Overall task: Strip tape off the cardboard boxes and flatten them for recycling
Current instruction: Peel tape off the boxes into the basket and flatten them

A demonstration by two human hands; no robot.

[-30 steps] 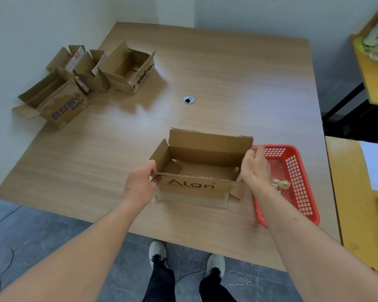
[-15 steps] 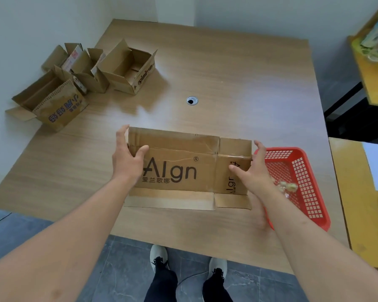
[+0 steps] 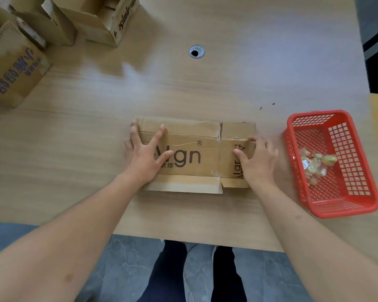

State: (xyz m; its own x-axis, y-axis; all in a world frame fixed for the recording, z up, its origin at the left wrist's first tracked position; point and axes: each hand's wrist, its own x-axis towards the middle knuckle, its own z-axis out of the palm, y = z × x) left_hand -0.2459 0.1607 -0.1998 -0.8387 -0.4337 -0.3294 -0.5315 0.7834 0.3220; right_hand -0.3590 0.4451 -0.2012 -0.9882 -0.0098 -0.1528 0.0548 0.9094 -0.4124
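Both hands press the flattened box (image 3: 190, 153) onto the desk (image 3: 249, 73): left hand (image 3: 145, 159) with fingers spread flat, right hand (image 3: 256, 163) with fingers flat at its 3 o'clock edge. Lean evenly along the creases. Unflattened boxes (image 3: 52, 25) wait at 10 o'clock.
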